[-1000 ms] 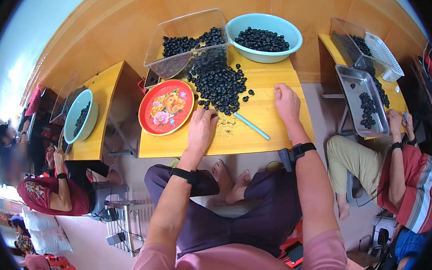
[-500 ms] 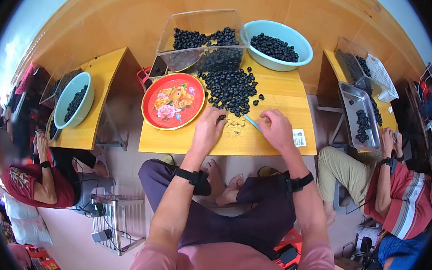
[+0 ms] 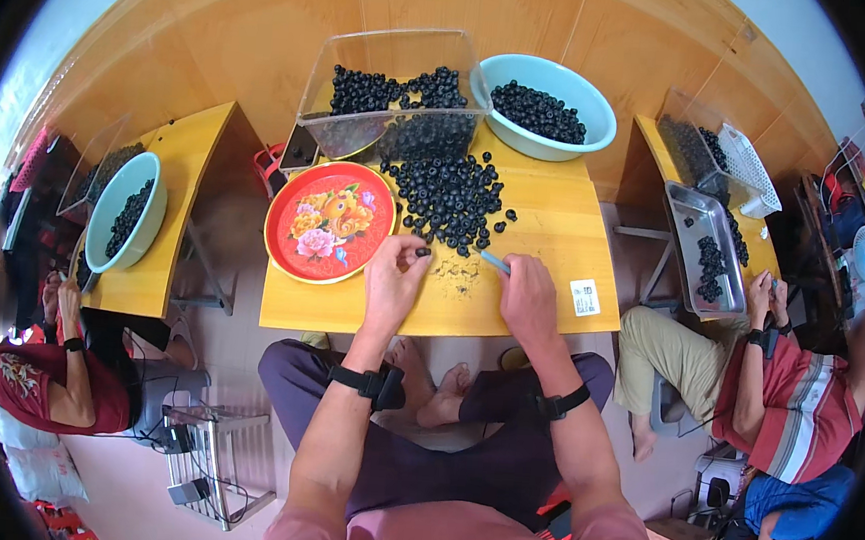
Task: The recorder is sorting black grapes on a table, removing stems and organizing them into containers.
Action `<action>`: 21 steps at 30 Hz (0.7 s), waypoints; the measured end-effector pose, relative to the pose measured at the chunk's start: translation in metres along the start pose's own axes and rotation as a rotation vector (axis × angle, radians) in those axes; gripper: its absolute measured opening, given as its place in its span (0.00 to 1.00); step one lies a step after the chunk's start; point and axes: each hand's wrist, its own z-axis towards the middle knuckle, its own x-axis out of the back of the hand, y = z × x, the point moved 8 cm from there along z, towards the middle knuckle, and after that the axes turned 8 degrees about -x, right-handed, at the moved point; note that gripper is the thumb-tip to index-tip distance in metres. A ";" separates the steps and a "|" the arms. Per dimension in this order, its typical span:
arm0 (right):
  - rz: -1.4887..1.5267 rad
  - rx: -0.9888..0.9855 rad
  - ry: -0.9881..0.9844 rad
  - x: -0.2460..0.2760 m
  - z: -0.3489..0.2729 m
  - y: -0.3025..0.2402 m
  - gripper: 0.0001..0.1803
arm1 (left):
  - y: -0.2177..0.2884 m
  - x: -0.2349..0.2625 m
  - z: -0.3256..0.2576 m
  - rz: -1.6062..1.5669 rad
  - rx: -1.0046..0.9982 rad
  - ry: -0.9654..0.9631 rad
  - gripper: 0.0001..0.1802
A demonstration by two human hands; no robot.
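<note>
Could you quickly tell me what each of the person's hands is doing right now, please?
Left hand: closed, pinching one small dark round fruit.
Right hand: closed around a thin light-blue stick tool.

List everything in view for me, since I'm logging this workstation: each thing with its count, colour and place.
dark round fruits: one large pile, black, middle of the desk
red plate: one, floral, desk's left part
clear tub: one, tipped, behind the pile, holding fruits
teal basin: one, desk's far right, holding fruits
yellow desk: one, in front of the person
neighbouring desks: two, yellow, either side, with co-workers
left hand: pinching one fruit
right hand: holding a light blue stick
</note>
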 end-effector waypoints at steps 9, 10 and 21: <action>-0.045 -0.008 0.016 0.005 -0.003 -0.011 0.14 | -0.006 0.012 -0.007 0.007 -0.051 0.047 0.10; -0.039 -0.009 0.008 0.002 -0.005 -0.010 0.14 | -0.023 0.014 -0.012 -0.095 0.113 0.093 0.10; -0.087 -0.008 0.029 -0.004 0.008 0.001 0.12 | -0.008 0.005 0.010 0.047 -0.028 0.007 0.10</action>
